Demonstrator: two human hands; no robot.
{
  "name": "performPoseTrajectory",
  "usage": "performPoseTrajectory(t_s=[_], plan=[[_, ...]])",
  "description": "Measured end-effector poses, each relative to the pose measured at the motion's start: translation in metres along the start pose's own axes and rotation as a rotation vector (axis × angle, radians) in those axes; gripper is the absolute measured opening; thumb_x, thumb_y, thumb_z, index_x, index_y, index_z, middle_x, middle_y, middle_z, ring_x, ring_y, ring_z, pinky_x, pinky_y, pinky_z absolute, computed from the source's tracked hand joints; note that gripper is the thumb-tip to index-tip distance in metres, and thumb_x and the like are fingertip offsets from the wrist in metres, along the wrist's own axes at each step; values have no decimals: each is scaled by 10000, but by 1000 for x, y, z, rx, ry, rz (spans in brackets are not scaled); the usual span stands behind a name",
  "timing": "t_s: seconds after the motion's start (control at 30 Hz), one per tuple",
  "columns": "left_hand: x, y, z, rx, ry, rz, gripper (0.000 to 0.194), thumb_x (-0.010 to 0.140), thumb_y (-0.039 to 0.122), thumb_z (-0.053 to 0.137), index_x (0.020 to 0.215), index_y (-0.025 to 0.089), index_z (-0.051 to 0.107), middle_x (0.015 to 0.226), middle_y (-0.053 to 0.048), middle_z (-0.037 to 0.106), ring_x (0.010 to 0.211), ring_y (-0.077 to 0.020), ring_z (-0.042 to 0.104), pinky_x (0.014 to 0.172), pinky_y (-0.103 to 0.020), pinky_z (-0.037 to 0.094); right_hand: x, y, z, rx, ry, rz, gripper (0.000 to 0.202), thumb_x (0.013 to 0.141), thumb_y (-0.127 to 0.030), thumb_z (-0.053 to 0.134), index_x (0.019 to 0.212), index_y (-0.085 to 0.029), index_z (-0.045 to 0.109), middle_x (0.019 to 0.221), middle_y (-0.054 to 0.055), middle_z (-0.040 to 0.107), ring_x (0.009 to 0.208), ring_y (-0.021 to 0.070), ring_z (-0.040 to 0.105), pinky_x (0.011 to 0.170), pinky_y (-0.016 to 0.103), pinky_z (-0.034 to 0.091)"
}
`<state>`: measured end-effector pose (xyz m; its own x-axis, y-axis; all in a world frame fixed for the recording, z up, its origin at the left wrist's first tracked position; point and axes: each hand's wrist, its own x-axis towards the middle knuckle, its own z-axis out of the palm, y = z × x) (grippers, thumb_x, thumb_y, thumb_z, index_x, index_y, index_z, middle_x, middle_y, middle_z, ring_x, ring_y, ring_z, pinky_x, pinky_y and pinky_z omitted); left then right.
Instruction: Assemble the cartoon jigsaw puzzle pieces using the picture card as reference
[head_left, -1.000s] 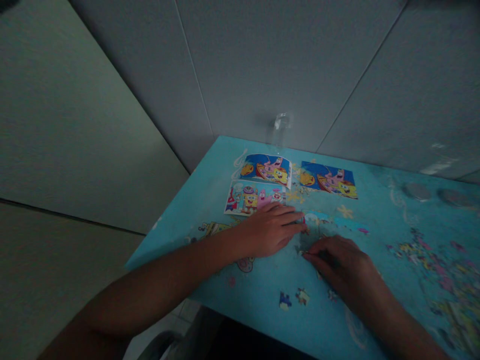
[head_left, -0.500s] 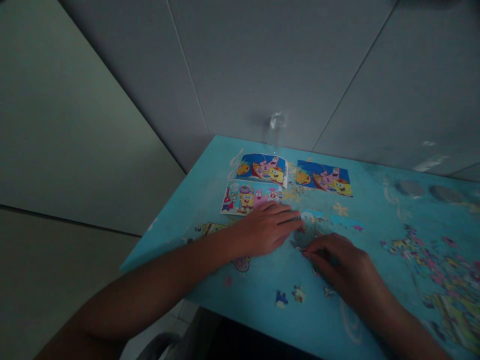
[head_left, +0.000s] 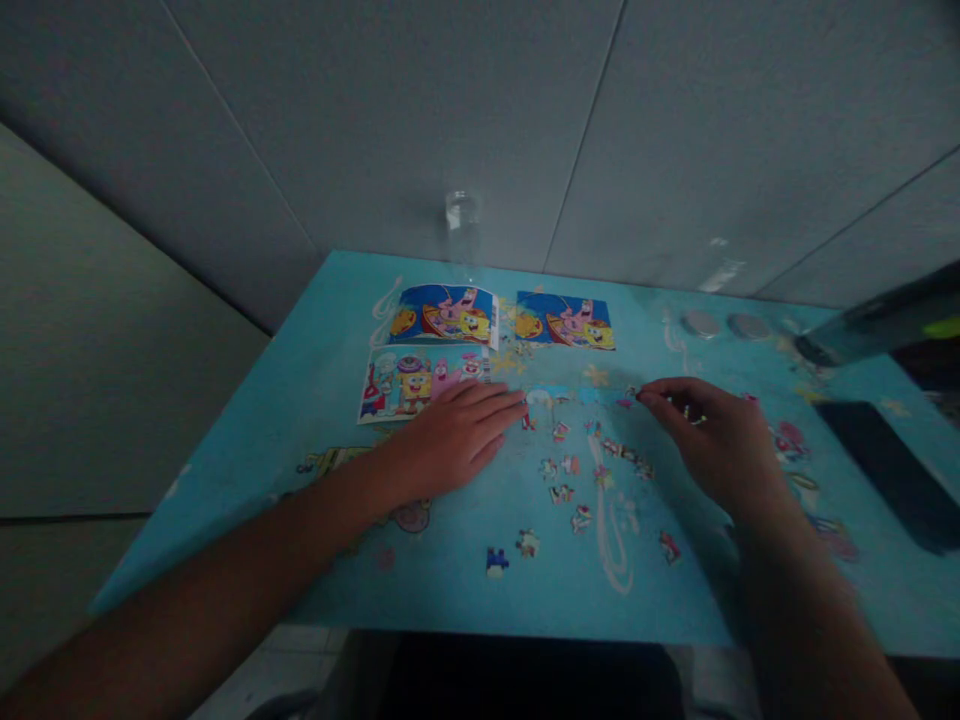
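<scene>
My left hand point(head_left: 469, 432) lies flat with fingers stretched out, over the lower edge of a cartoon picture sheet point(head_left: 420, 375) and beside a thin joined strip of puzzle point(head_left: 559, 394). At the strip's right end, my right hand point(head_left: 701, 425) pinches a small puzzle piece point(head_left: 632, 393) between thumb and fingertips. Several loose puzzle pieces lie between the hands, among them a short joined row point(head_left: 628, 458). Nearer the front edge are a blue and white piece point(head_left: 496, 562) and a pale piece point(head_left: 528, 543).
Two blue cartoon pictures point(head_left: 442, 315) point(head_left: 566, 320) lie at the back, near a clear jar point(head_left: 463, 235). Two round lids point(head_left: 701, 323) point(head_left: 749, 326) are further right. A dark phone-like slab point(head_left: 892, 470) and a transparent bottle point(head_left: 877, 320) are at the right.
The view has swung right. My right hand has moved up and right from the loose pieces to the strip's right end. My left hand remains by the strip's left end.
</scene>
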<state>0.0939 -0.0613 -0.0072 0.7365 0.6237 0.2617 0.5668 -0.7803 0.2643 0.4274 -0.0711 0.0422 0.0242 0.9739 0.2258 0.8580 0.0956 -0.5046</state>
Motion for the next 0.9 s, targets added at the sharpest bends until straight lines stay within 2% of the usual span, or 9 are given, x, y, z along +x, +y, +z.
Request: performPoseTrajectory(t_s=[0.17, 0.27, 0.47, 0.63, 0.9], plan=[[-1, -3, 1, 21, -19, 8, 474, 1044, 271, 448, 1516, 234, 432, 1554, -38, 488, 1430, -242, 432, 1209, -517, 321, 3, 24, -8, -41, -90, 71, 245, 913, -438, 632, 965, -234, 758, 809, 36, 724, 651, 181, 605, 625, 325, 433], [-2, -4, 2, 37, -18, 27, 461, 1045, 271, 443, 1504, 238, 450, 1552, -35, 491, 1429, -240, 436, 1209, -514, 320, 1, 24, -8, -19, -187, 58, 256, 901, -429, 618, 953, -225, 763, 835, 48, 741, 681, 195, 633, 625, 328, 449], [-2, -6, 3, 29, -15, 26, 461, 1039, 270, 441, 1498, 233, 466, 1539, -52, 507, 1429, -247, 444, 1196, -513, 340, -3, 20, -10, -23, -278, 70, 259, 877, -426, 629, 938, -225, 780, 801, 41, 747, 673, 197, 636, 614, 328, 456], [-1, -4, 0, 39, -36, 27, 464, 1040, 264, 433, 1500, 215, 463, 1545, -60, 500, 1426, -250, 445, 1197, -514, 342, -4, 20, -9, -33, -312, 42, 230, 879, -419, 646, 905, -238, 787, 758, 25, 740, 635, 184, 632, 586, 317, 450], [-1, -4, -1, 7, -27, 18, 462, 1039, 269, 441, 1499, 237, 468, 1533, -69, 512, 1433, -261, 445, 1201, -533, 335, -6, 13, -5, -71, -267, 7, 200, 877, -382, 651, 877, -230, 780, 760, 33, 745, 624, 185, 648, 595, 326, 460]])
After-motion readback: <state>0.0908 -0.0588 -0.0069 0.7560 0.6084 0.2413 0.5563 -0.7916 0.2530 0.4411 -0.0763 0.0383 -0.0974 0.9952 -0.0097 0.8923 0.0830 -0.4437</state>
